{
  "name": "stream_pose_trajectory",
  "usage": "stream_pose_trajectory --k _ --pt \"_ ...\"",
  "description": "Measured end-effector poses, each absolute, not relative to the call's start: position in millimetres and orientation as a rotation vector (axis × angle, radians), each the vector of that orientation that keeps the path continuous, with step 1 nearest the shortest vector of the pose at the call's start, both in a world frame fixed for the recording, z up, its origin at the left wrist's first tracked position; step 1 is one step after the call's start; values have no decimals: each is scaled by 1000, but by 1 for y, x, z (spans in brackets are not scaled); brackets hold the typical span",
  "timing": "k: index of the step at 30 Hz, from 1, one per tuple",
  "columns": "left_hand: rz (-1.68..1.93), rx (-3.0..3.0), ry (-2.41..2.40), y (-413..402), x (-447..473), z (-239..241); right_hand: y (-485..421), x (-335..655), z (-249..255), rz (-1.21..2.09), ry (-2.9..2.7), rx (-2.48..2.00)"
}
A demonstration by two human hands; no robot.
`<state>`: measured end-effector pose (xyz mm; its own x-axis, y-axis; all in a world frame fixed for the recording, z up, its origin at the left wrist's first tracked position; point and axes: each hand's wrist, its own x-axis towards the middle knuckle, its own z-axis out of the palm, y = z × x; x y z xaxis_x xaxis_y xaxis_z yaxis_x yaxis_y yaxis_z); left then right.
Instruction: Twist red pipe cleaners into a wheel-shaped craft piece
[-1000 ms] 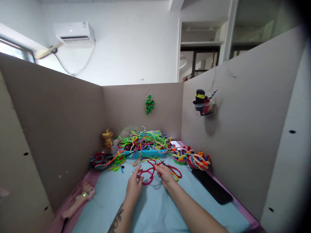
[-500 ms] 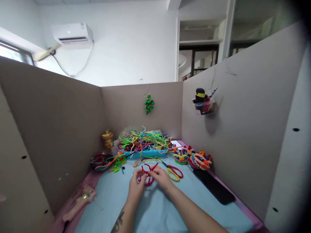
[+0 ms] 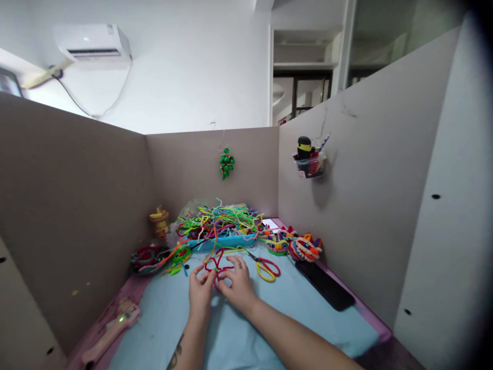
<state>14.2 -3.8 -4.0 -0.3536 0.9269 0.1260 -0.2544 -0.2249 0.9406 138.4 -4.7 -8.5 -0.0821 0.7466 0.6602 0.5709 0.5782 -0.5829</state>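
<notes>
Between my two hands is a red pipe-cleaner piece (image 3: 212,263), bent into loops with loose ends and a small green spot near its middle. My left hand (image 3: 201,290) pinches its near left side between thumb and fingers. From the right, my right hand (image 3: 238,288) grips the near part, its fingers curled over it and hiding some of the loops. Scissors (image 3: 266,268) with one red and one yellow handle lie beyond my right hand. A green pipe-cleaner figure (image 3: 180,255) sits to the left, beside short coloured scraps.
A blue tray (image 3: 234,241) heaped with coloured pipe cleaners stands at the back. Knitted-looking colourful pieces (image 3: 304,248) and a black phone (image 3: 325,285) lie right. A pink glue gun (image 3: 112,333) with a green light lies left. Partitions enclose three sides; a cup (image 3: 309,163) hangs on the right one.
The camera view has turned slightly right. My right hand has shifted its hold toward the near side of the red piece, which now shows more opened loops.
</notes>
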Motion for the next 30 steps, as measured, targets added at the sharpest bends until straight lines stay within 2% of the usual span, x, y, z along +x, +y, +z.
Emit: stream_pose_trajectory --k 7,19,30 --pt "1610 922 1095 -7 23 0 -1 131 -15 178 -1806 -1125" --pt "1629 888 1184 -4 15 -2 0 140 -13 89 -1947 -1113" --pt "1633 968 1202 -2 9 -5 -1 156 -2 223 -1812 -938"
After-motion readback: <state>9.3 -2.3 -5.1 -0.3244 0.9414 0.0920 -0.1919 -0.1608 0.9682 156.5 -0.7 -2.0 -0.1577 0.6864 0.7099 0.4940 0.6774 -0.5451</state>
